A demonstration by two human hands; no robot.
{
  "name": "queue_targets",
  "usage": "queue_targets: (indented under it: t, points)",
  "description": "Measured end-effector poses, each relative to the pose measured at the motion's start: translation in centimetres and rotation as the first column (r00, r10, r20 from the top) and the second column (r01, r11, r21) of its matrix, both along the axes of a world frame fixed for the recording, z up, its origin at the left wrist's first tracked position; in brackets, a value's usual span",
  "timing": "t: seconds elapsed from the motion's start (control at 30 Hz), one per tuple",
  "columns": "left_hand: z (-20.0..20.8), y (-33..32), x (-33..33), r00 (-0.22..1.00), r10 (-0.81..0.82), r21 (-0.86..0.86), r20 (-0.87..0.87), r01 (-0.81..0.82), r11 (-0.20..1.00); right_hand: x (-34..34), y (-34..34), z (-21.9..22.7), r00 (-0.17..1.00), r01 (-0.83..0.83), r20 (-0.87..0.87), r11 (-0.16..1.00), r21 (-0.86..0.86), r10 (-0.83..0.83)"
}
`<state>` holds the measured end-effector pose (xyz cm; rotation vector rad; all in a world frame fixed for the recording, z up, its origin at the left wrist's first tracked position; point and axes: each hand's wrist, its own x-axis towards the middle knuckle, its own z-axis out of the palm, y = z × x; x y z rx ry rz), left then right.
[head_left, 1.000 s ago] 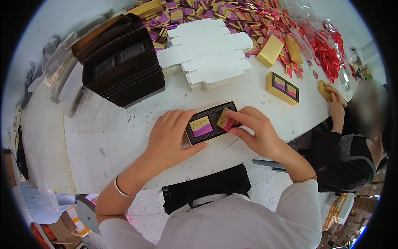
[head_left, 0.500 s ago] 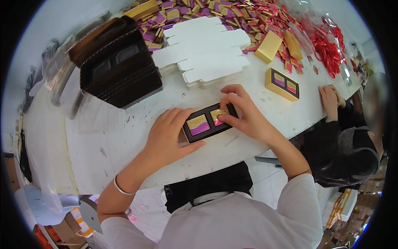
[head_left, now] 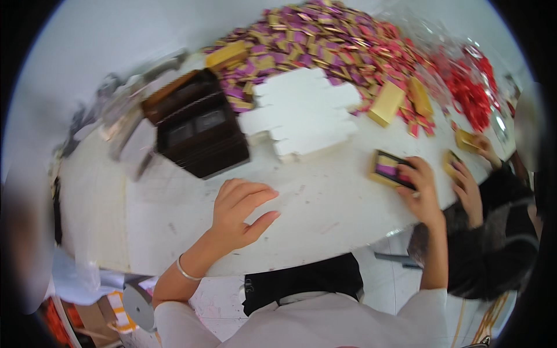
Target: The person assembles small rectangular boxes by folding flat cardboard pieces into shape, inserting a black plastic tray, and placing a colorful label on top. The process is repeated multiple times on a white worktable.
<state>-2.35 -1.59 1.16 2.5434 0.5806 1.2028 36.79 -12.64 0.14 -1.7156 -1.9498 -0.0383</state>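
Observation:
Over the right part of the table, my right hand grips the right end of an open gold chocolate box. A dark tray insert shows in the box, with a purple-and-gold wrapped chocolate in it. My fingers hide the far end of the insert. Whether this box sits on another one, I cannot tell. My left hand is above the near middle of the table, fingers apart and holding nothing. Beyond it stands a stack of dark brown tray inserts, with flat white cartons to their right.
Wrapped chocolates are heaped along the back. Gold boxes stand before the heap, near red ribbons and clear plastic. At the right edge a co-worker's hands hold gold boxes. A grey reel is below the table, left.
My right hand has carried the filled box from in front of me to the right, where another box stood. My left hand has let go of it. The whole view has shifted downward.

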Motion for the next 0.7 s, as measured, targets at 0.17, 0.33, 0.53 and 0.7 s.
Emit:
queue_targets:
  t: [0.17,0.33,0.53,0.7]
  points:
    - [7.8,1.6,-3.1,0.871,0.487,0.34,0.072,-0.48,0.809,0.1,2.1,1.8,0.991,0.125,0.022,0.98,0.152,-0.13]
    - [8.3,3.9,-6.4,0.754,0.634,0.356,-0.175,-0.552,0.754,-5.1,4.9,1.3,0.989,-0.117,-0.061,0.957,0.264,0.138]
    - [8.5,4.9,-6.6,0.762,0.62,0.155,-0.184,-0.601,0.784,-10.3,8.8,2.7,0.96,-0.28,0.023,0.945,0.171,0.28]
    - [9.1,4.9,-6.2,0.793,0.592,0.165,-0.143,-0.571,0.804,-9.5,13.2,0.5,0.912,-0.387,0.186,0.918,0.089,0.367]
